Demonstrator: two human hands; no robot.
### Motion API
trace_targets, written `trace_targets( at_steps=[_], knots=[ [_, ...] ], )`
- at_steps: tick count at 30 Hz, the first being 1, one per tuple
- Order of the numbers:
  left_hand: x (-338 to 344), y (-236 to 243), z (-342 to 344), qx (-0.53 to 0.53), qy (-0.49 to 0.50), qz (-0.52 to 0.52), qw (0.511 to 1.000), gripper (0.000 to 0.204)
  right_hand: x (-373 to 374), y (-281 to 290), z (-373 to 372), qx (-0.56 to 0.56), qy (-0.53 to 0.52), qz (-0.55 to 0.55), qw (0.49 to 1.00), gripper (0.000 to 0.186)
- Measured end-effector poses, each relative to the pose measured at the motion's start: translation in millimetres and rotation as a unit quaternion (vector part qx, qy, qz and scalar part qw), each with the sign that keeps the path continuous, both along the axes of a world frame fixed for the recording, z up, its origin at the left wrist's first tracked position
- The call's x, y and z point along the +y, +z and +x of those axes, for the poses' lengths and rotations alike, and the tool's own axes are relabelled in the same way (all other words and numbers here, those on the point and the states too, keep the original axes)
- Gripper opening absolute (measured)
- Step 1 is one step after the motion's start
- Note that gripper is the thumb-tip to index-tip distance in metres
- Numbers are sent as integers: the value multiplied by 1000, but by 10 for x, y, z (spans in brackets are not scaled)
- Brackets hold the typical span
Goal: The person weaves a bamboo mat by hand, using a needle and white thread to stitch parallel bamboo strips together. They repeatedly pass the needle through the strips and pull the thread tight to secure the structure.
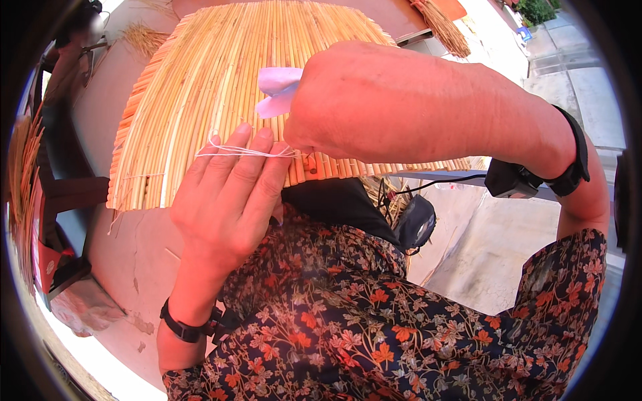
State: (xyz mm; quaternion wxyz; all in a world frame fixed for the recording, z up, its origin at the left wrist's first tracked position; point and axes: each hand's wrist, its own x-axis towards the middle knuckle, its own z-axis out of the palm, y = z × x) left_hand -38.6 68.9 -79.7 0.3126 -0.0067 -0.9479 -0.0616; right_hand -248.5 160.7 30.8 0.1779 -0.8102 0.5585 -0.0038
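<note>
Our left hand (221, 204) lies open at nine o'clock, crossed by white thread (231, 153), on the reed mat (221, 87) at eleven; our right hand (351, 103), at twelve, clenches a lavender object (277, 81).

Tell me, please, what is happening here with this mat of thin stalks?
A person is handling the straw-coloured mat at its near edge. The left hand rests with fingers extended on the mat, and loops of white thread cross those fingers toward the right hand. That hand is curled above the edge, with a lilac two-lobed piece sticking out of it; its fingertips are mostly hidden, so I cannot tell whether they pinch the thread.
</note>
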Motion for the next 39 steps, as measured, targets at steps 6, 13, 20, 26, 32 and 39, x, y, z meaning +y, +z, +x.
trace_targets(
  at_steps=[6,13,20,26,32,39],
  knots=[
    [4,43,25,9,2,-3,1000,27,-28,154,53,6,13,26,1000,22],
    [1,62,9,16,-6,-12,1000,28,12,68,32,7,-1,23,1000,21],
    [8,-17,62,-11,-9,-5,1000,29,102,-109,65,-14,20,-16,1000,18],
    [-101,-312,255,-51,10,17,999,30,103,118,80,-22,-36,-10,999,11],
    [-50,-412,301,-54,22,38,998,29,178,-245,90,-149,-70,0,986,15],
    [-65,-322,336,-53,36,48,997,27,215,-439,194,-188,-128,52,972,10]
  ],
)
